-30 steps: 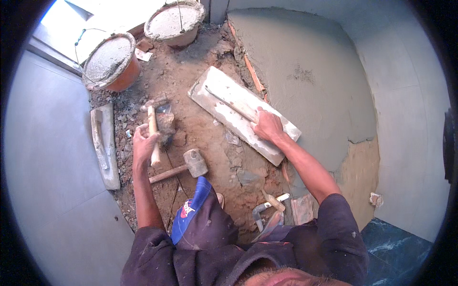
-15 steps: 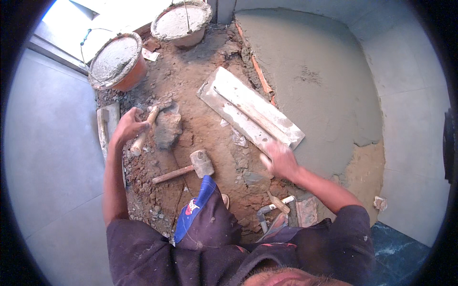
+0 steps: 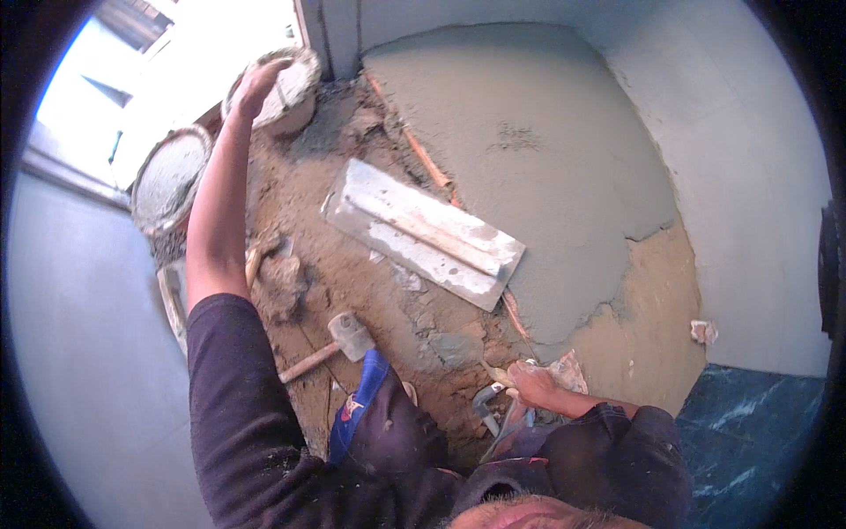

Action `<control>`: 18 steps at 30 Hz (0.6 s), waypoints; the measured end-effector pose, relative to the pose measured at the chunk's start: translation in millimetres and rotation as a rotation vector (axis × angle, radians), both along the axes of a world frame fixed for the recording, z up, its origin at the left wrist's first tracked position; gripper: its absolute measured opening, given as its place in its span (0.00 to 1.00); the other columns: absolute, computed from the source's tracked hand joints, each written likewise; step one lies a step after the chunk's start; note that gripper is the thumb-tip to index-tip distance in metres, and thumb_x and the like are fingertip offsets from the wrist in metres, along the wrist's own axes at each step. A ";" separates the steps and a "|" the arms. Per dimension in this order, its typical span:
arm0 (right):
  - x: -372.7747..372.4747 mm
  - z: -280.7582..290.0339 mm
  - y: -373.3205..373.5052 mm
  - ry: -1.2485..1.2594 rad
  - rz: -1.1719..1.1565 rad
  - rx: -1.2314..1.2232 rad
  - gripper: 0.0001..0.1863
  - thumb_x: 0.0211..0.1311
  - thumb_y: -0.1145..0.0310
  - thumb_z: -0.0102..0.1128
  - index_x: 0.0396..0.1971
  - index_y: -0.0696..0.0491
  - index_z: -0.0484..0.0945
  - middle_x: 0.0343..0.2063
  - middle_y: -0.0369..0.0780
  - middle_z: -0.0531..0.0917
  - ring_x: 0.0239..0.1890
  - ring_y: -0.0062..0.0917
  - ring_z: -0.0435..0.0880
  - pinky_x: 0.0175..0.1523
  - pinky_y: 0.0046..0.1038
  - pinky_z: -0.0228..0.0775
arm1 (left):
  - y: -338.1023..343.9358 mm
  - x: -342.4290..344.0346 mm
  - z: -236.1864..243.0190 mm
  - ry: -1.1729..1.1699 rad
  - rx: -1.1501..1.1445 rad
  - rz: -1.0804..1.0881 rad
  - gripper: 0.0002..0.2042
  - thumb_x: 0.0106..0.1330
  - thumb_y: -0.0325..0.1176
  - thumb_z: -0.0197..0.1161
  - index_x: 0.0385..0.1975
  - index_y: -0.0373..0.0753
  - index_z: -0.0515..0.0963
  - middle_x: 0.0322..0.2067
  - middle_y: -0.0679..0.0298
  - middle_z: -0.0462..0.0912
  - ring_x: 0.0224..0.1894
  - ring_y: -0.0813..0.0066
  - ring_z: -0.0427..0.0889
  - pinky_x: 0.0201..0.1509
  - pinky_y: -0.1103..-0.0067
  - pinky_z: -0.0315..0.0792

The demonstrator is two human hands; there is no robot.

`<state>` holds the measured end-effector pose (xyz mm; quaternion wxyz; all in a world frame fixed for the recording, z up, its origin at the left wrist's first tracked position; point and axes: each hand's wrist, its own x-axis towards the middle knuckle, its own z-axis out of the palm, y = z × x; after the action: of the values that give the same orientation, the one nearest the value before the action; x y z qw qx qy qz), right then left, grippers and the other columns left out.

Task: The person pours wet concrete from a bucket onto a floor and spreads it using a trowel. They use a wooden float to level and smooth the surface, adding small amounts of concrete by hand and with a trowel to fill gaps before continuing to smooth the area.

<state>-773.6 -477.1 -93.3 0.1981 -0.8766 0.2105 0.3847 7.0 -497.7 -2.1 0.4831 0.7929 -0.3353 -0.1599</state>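
My left hand (image 3: 259, 86) reaches to the back bucket of wet mortar (image 3: 296, 110), fingers curled on its top by the rim or handle; I cannot tell which. My right hand (image 3: 529, 383), low at the right, closes round the wooden handle of a small tool (image 3: 498, 373), beside a bent plastic pipe (image 3: 484, 407) and a broken tile piece (image 3: 568, 370). A large pale float (image 3: 414, 225) lies untouched on the soil. A rubber mallet (image 3: 351, 333) lies by my knee, and a wooden-handled tool (image 3: 253, 263) is partly hidden by my left arm.
A second mortar bucket (image 3: 167, 176) stands by the bright doorway at left. Smooth grey screed (image 3: 529, 106) covers the floor at back right, edged by an orange strip (image 3: 423, 150). Pale walls (image 3: 749, 176) rise on both sides. Dark blue marbled tiles (image 3: 740, 441) lie at lower right.
My left hand has left the wooden-handled tool and reached up to the back bucket. My right hand has let go of the float and moved down to the small tool. The view has shifted.
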 end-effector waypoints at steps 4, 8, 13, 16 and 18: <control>13.4 -7.9 5.6 0.045 -0.152 0.045 0.28 0.53 0.56 0.63 0.50 0.54 0.64 0.43 0.52 0.77 0.44 0.49 0.79 0.45 0.47 0.71 | 1.2 38.6 -17.3 0.292 -0.250 0.224 0.19 0.69 0.41 0.51 0.57 0.43 0.72 0.42 0.62 0.76 0.38 0.75 0.74 0.42 0.75 0.71; 7.1 2.6 7.5 -0.028 -0.331 0.088 0.28 0.49 0.58 0.63 0.49 0.55 0.68 0.40 0.51 0.79 0.44 0.48 0.79 0.46 0.47 0.70 | 0.2 1.8 -27.8 0.410 -0.471 0.482 0.17 0.66 0.44 0.55 0.32 0.33 0.79 0.19 0.65 0.69 0.17 0.74 0.70 0.23 0.76 0.70; -7.4 20.3 7.7 -0.064 -0.544 0.142 0.29 0.45 0.58 0.61 0.49 0.56 0.72 0.40 0.53 0.80 0.44 0.49 0.79 0.50 0.46 0.70 | 37.1 -77.2 -24.0 0.331 -0.476 0.477 0.20 0.67 0.31 0.46 0.58 0.38 0.73 0.29 0.64 0.77 0.19 0.80 0.69 0.20 0.80 0.64; -9.5 45.6 0.9 0.003 -0.541 0.140 0.32 0.44 0.58 0.62 0.51 0.56 0.71 0.41 0.53 0.80 0.45 0.49 0.79 0.50 0.45 0.70 | 54.2 -110.4 13.5 0.590 -0.612 0.474 0.10 0.66 0.38 0.55 0.24 0.41 0.72 0.11 0.78 0.53 0.11 0.88 0.51 0.14 0.85 0.49; -14.4 43.0 0.3 -0.059 -0.524 0.126 0.35 0.44 0.58 0.62 0.55 0.57 0.69 0.40 0.55 0.80 0.45 0.49 0.80 0.50 0.44 0.71 | 77.4 -128.0 46.3 0.666 -0.688 0.414 0.14 0.65 0.41 0.58 0.20 0.46 0.64 0.10 0.79 0.51 0.10 0.88 0.50 0.13 0.84 0.47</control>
<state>-788.0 -476.8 -50.3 0.3509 -0.7892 0.3999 0.3068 -121.0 -420.3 44.2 0.8177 0.5441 -0.0327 -0.1851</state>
